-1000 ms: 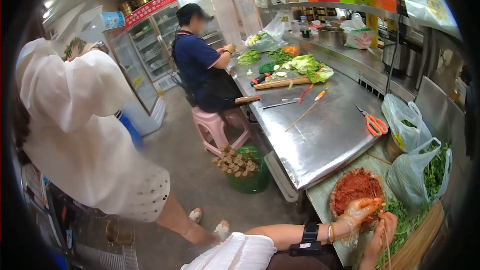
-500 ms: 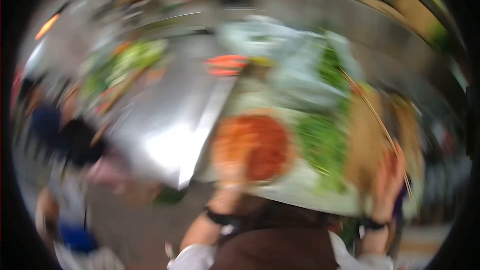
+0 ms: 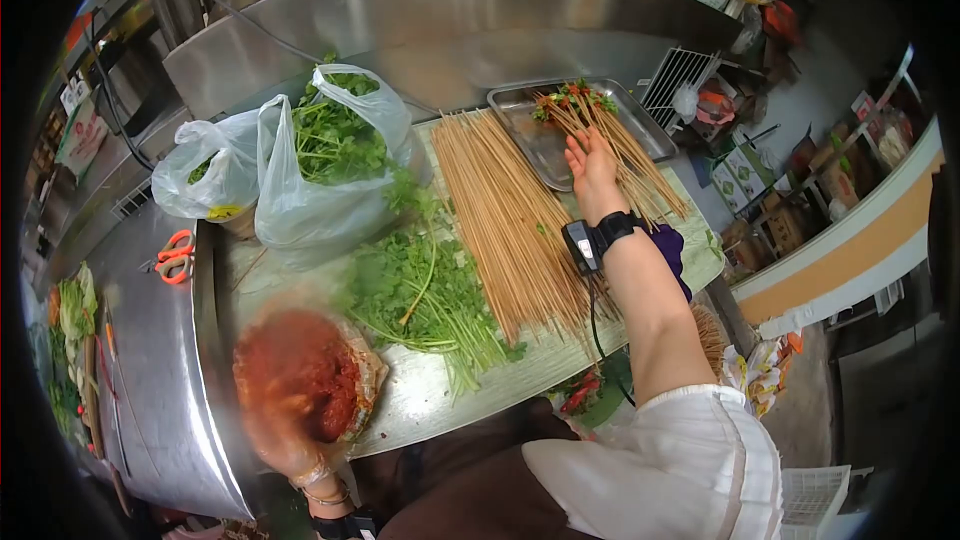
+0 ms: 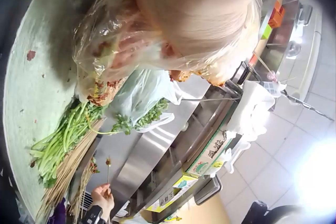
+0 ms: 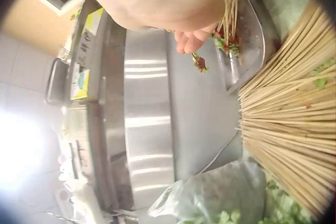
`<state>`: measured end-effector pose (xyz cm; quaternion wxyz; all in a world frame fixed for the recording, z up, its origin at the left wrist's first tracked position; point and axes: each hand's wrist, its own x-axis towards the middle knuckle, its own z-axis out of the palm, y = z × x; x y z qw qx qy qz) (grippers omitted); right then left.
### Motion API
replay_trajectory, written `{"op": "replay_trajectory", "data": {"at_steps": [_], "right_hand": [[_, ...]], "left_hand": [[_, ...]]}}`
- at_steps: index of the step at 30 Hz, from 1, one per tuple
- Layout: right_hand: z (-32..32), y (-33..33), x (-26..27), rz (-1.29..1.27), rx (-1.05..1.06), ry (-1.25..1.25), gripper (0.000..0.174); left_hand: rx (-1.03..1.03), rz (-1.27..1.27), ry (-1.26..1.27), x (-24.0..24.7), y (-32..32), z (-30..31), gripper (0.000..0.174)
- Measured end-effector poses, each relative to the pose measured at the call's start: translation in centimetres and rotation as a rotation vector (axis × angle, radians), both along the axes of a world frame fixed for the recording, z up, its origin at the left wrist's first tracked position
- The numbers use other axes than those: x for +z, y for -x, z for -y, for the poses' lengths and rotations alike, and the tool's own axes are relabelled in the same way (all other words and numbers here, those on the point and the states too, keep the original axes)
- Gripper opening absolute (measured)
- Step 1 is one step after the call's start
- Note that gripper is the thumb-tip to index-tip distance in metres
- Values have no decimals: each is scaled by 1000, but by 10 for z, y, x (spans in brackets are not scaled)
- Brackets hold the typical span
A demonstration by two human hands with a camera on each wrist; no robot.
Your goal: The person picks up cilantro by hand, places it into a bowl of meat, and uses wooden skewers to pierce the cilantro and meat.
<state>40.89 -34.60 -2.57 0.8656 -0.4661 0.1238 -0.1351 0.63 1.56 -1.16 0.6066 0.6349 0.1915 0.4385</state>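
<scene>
My right hand [image 3: 594, 176] is above the metal tray [image 3: 540, 152] at the back right, pinching a thin skewer. The skewer's loaded tip [image 5: 200, 64] of red meat and green leaf shows past the fingertips in the right wrist view, and the left wrist view shows it too [image 4: 108, 162]. Other loaded skewers [image 3: 640, 165] lie across the tray beside this hand. My left hand [image 3: 288, 440], in a clear plastic glove [image 4: 113, 35], is at the bowl of red minced meat [image 3: 335, 385]; blur and the glove hide how its fingers lie.
Bare bamboo skewers [image 3: 500, 220] lie in a wide bundle left of the tray. Loose green herbs [image 3: 425, 290] sit between them and the meat. Behind are plastic bags [image 3: 315, 205] of greens. Orange-handled scissors [image 3: 175, 258] lie on the metal table [image 3: 165, 360] at left.
The view has swung right from the metal table to the skewers and tray. My hands, close together a second ago, are now far apart, the right one over the tray.
</scene>
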Motion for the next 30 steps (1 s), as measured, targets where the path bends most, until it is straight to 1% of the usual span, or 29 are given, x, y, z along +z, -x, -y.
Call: {"op": "replay_trajectory", "data": {"at_steps": [2,3,5,6,7,8,10,11,12,13,14,16,17,18,19,20,21,23,26,27,30], "right_hand": [[6,-5,-6,-45,-56,-34,34],[17,-14,-17,-71,20,-109,37],[19,6,-11,-176,257,-122,35],[9,18,0,-227,379,-130,34],[-3,37,7,-213,558,-35,27],[-16,56,13,-183,623,72,24],[-48,95,27,-101,746,282,18],[-64,115,39,-99,810,348,17],[-78,127,40,-106,851,512,25],[-92,136,38,-70,867,633,30],[-107,143,37,-31,879,756,34],[-132,147,19,-84,935,757,38],[-143,148,7,-107,943,768,34],[-150,150,6,-73,1005,785,29],[-156,152,8,-43,990,706,27],[-160,155,10,-16,975,629,24],[-161,159,21,45,955,594,25],[-156,169,51,159,901,523,26],[-149,177,79,194,951,417,30],[-148,178,80,198,994,417,36],[-150,187,78,109,992,433,31]], "left_hand": [[-57,-13,-38,1,-2,-2,47],[-77,-32,-55,3,0,-3,47],[-16,-34,-38,-5,1,-5,47],[18,-34,-30,-7,1,-6,47],[16,-7,6,-4,0,-6,47],[12,28,43,-2,-3,-4,47],[-57,91,137,-4,-1,-5,44],[-97,125,181,-6,0,-6,43],[-142,163,225,-7,0,-7,42],[-29,20,57,0,-1,-2,39],[-38,10,63,1,-1,-2,38],[-53,-9,72,0,1,-3,37],[-32,-45,-13,-3,2,-5,35],[-33,-34,4,-1,2,-5,34],[-32,-25,23,1,0,-3,34],[-32,-17,46,3,0,-1,33],[-32,-91,-29,7,2,-1,32],[-42,-63,13,8,2,-1,32],[-59,-25,8,7,0,1,30],[-56,-15,-7,6,1,0,30],[-63,15,38,2,2,-2,28]]}}
